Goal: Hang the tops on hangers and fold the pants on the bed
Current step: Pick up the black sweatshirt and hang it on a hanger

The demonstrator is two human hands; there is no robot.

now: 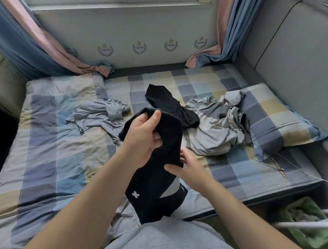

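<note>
While the left hand (pixel 144 140) grips the top of a black garment (pixel 154 192) at the frame's centre, thumb curled over the cloth, the piece hangs above the near edge of the bed (pixel 45 154). The right hand (pixel 191 169) touches its right edge, thumb on the cloth; whether it pinches cannot be told. Behind lie 1 grey top (pixel 99 115) left of centre, another black piece (pixel 172 107), and a grey heap (pixel 217 132) beside the pillow (pixel 277 117).

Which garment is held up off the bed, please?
The black garment with the white cross, gripped by the left hand; the others lie crumpled on the bed.
</note>
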